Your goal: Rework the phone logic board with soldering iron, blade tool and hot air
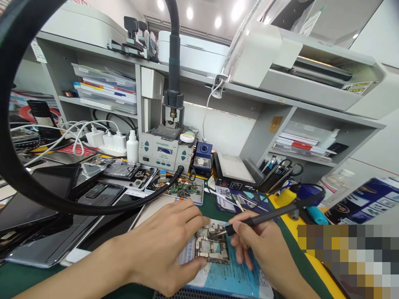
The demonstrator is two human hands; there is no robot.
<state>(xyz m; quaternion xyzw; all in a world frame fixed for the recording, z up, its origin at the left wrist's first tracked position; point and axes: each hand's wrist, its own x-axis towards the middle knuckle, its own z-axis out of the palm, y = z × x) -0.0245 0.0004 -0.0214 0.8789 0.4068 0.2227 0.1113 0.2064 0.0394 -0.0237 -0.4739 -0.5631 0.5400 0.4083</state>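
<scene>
A phone circuit board (204, 248) lies on a blue and white pad (240, 279) in front of me. My left hand (168, 238) steadies the board from its left side, with thumb and fingertips at its edges. Pinched in my right hand (257, 241) is a soldering iron (264, 215) with a black handle, and a cord runs from its rear end. Its metal tip slants down to the upper part of the board; whether it touches is too small to tell. Part of the board's left edge is hidden by my left hand.
A thick black hose (124, 207) loops across the left, above several phones (93, 207). Behind my hands are a tray of small parts (187, 189), a hot air station (165, 151) and a heating plate (235, 168). A yellow sponge-like piece (286, 197) lies right of the iron.
</scene>
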